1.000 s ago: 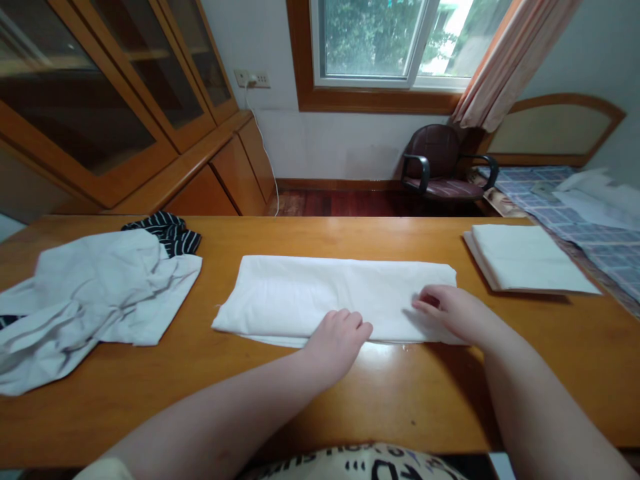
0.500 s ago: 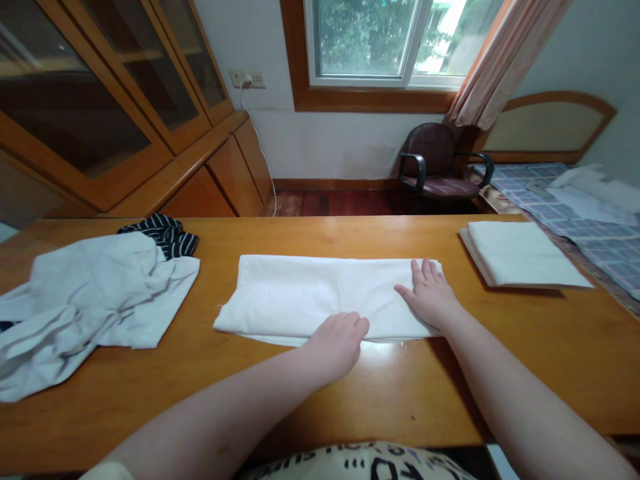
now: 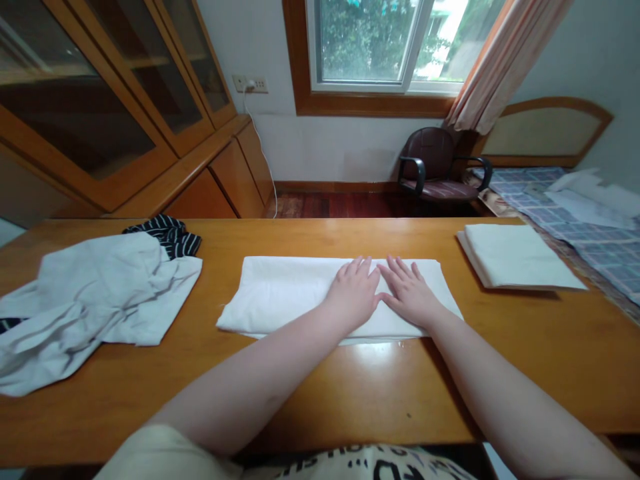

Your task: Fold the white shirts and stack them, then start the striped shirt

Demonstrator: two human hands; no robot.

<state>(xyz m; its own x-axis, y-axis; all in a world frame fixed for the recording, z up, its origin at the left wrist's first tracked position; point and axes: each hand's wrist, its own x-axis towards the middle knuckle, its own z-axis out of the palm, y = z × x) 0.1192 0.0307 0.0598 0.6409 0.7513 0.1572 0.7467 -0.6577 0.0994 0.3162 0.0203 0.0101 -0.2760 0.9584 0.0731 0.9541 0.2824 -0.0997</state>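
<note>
A white cloth (image 3: 285,293), folded into a long flat strip, lies across the middle of the wooden table. My left hand (image 3: 354,290) rests flat on it just right of its centre, fingers stretched toward the far edge. Right beside it, my right hand (image 3: 406,290) presses on the same cloth with its fingers spread. The two hands almost touch at the thumbs. At the cloth's left end the near corner sticks out beyond the far one. My palms cover part of the fabric.
Crumpled white fabric (image 3: 110,287) lies at the table's left, with a black striped cloth (image 3: 173,235) behind it. A folded white cloth stack (image 3: 520,253) sits at the right. Beyond the wooden table (image 3: 310,407) are an office chair (image 3: 435,163), a bed (image 3: 545,193) and a cabinet (image 3: 200,167).
My left hand has opened from its curled grip at the near edge and moved forward onto the cloth. My right hand has slid left from the right end toward it.
</note>
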